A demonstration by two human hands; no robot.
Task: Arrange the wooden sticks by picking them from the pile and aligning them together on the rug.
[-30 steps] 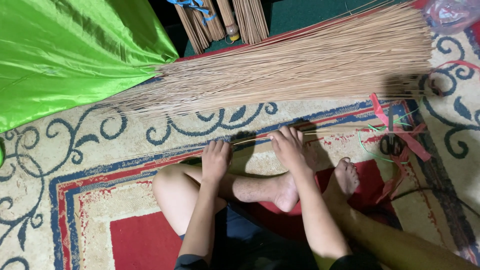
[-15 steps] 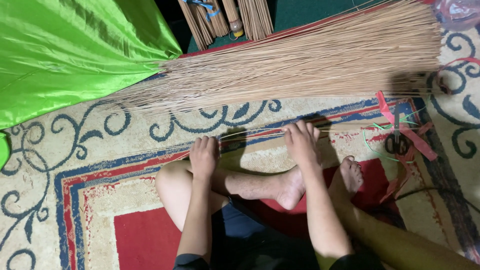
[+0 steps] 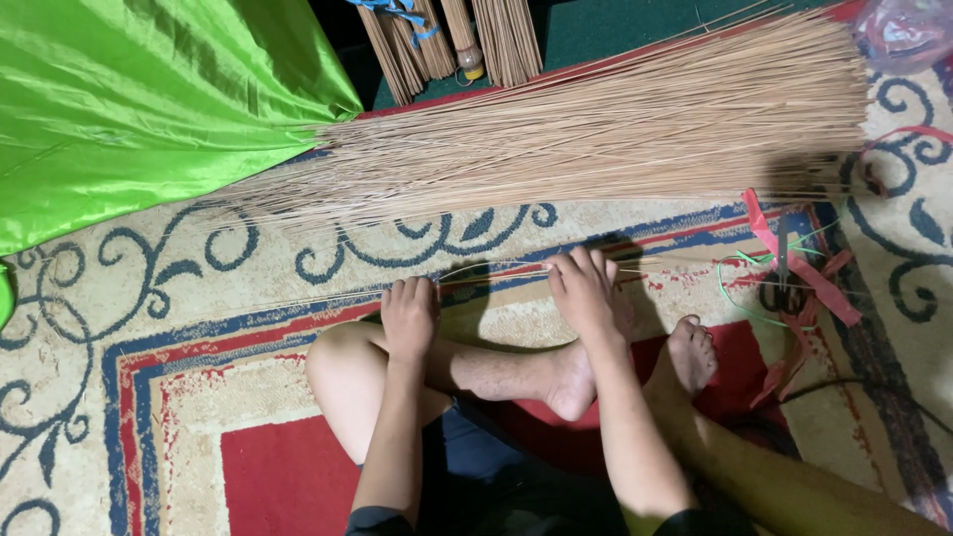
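A small bunch of thin tan sticks [image 3: 496, 274] lies across the patterned carpet [image 3: 179, 328] in front of my crossed legs. My left hand [image 3: 409, 318] presses down on the bunch near its thin end, fingers curled over it. My right hand [image 3: 583, 290] grips the same bunch further right. Beyond them a big pile of the same long sticks [image 3: 596, 129] fans out, thick ends to the right.
A shiny green cloth [image 3: 139, 99] covers the upper left. Tied stick bundles [image 3: 447, 35] lie at the top. Red strips [image 3: 794, 268], green string and scissors [image 3: 782, 288] sit to the right by my bare feet. A plastic bag [image 3: 903, 30] is top right.
My left hand has slid left along the thin bunch, away from my right hand. The right hand stayed on the sticks. The view shifted a little.
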